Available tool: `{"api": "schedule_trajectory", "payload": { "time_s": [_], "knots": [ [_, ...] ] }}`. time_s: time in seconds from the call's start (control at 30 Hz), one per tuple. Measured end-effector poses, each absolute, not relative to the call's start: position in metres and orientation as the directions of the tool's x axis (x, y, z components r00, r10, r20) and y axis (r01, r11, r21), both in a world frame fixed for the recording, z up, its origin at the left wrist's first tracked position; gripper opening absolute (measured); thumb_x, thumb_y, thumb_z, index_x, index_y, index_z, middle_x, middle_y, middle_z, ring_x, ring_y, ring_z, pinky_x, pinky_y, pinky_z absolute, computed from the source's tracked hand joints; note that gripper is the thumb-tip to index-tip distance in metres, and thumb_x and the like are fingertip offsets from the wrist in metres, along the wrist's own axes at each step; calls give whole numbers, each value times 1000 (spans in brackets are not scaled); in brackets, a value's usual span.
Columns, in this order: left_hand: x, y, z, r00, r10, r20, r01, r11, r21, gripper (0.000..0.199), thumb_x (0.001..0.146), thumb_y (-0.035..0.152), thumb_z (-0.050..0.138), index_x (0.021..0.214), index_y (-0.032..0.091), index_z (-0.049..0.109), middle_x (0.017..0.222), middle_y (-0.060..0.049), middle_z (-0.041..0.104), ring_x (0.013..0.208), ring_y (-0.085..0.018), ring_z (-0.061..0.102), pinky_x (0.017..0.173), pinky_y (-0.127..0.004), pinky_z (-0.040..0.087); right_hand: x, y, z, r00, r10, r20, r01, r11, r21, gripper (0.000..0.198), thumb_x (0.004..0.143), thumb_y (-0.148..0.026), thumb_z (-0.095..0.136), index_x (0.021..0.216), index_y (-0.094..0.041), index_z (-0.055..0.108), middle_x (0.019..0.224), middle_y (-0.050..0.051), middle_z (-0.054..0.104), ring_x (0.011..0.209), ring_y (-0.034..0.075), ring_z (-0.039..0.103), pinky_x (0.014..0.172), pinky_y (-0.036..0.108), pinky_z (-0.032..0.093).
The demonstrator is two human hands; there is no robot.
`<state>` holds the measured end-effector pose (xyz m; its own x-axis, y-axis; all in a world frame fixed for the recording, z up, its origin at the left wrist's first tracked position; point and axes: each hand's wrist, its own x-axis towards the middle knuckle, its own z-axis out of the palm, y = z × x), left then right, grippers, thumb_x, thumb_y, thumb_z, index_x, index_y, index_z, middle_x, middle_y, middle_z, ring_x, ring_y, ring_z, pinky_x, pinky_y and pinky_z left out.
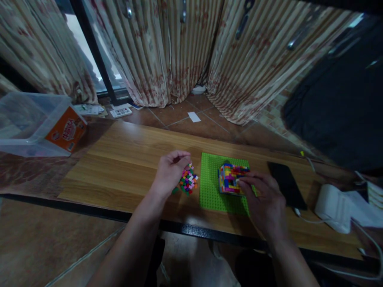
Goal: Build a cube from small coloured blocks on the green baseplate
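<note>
A multicoloured structure of small building bricks [229,175] stands on a green studded baseplate [209,195]. My right hand [265,197] reaches over its right side, thumb and fingers pinched together. At those fingertips shows a small whitish building brick [238,181], close above the structure's opening. Left of the baseplate lies a heap of loose coloured bricks [189,181]. My left hand [172,171] is at the heap's upper left edge, its thumb and index finger brought together. Whatever may be between them is too small to make out.
The wooden table [125,159] carries a black phone or tablet [287,185] with a cable and a white device [333,207] at right. A clear plastic bin [32,119] with an orange label stands at far left. Curtains [185,52] hang behind.
</note>
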<state>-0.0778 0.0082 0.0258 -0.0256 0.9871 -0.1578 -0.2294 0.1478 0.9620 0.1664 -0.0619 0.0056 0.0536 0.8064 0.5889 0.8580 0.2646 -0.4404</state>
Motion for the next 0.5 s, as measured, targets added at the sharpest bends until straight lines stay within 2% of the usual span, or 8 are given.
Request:
{"api": "schedule_trajectory", "payload": {
  "time_s": [0.1,0.23,0.37,0.5],
  "knots": [
    [-59,2,18,124,981,-152,-107,166,980,10,76,24,66,81,16,69,67,1,65,57,-10,56,57,-22,44,167,-57,2,9,818,575,843,303,-445,16,90,-34,65,88,-21,74,101,7,66,98,23,62,85,40,51],
    [-36,-6,4,311,943,-120,-12,130,991,8,78,19,62,82,17,68,67,2,63,59,-10,56,58,-23,44,160,-53,0,-37,820,571,823,349,-448,12,89,-31,66,89,-22,75,105,7,65,102,24,61,87,41,50],
    [-23,-12,-1,355,931,-83,90,54,994,13,82,19,57,83,17,70,69,1,66,61,-12,58,61,-24,46,158,-50,-2,-35,821,570,818,351,-456,10,88,-31,67,88,-23,74,107,7,65,104,24,60,89,42,50],
    [-17,-19,4,352,936,-20,222,-63,973,21,86,18,53,92,18,73,81,-2,73,72,-15,65,72,-27,51,158,-49,-2,-12,817,577,811,345,-472,10,87,-32,68,86,-23,73,105,7,66,103,24,61,88,43,50]
  ]
}}
